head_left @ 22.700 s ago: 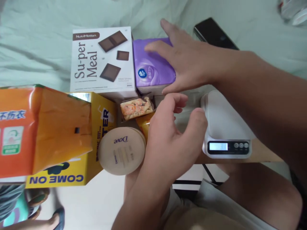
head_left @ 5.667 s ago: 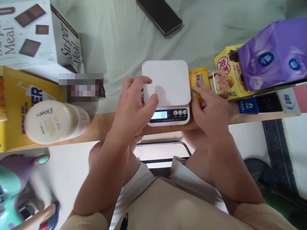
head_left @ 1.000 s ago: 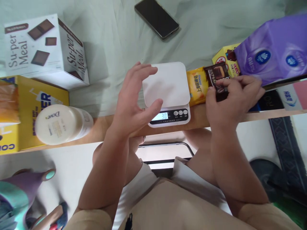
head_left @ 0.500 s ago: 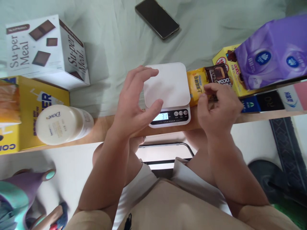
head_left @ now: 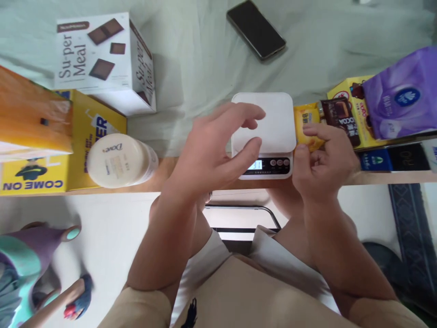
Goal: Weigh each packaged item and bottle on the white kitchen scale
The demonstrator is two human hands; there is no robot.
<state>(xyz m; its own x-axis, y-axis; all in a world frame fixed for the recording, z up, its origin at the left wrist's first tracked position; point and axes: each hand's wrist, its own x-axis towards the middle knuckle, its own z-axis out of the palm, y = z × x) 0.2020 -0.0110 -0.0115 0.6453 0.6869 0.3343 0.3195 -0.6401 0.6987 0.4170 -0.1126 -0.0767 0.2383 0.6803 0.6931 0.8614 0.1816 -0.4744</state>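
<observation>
The left hand [head_left: 218, 150] is held over the left part of a white scale [head_left: 269, 120]; its fingers are curved, its thumb is spread apart, and nothing is grasped by it. Whether the plate of the scale is touched cannot be told. The scale is placed between the two hands, on the wooden worktop [head_left: 165, 168]. Its display is lit, but the number cannot be read clearly.

The right hand [head_left: 322, 164] is half curled, with the thumb and the index finger kept apart, and no object is seen in its grip. These fingertips are located at the near side of a yellow packet [head_left: 306, 119]; if contact is made, it cannot be told. Just behind the right hand, a brown packet [head_left: 341, 114] is seen beside the yellow one. Further to the right of this hand are placed a yellow snack box [head_left: 362, 123], a purple tissue pack [head_left: 396, 105] and a blue and black box [head_left: 406, 157].

To the left of the left hand, a round tub [head_left: 114, 159] is set in front of a large yellow box [head_left: 77, 146]. Behind them, a white box [head_left: 95, 54] is seen. Beyond both hands, a phone [head_left: 256, 29] is laid on green cloth [head_left: 191, 54].
</observation>
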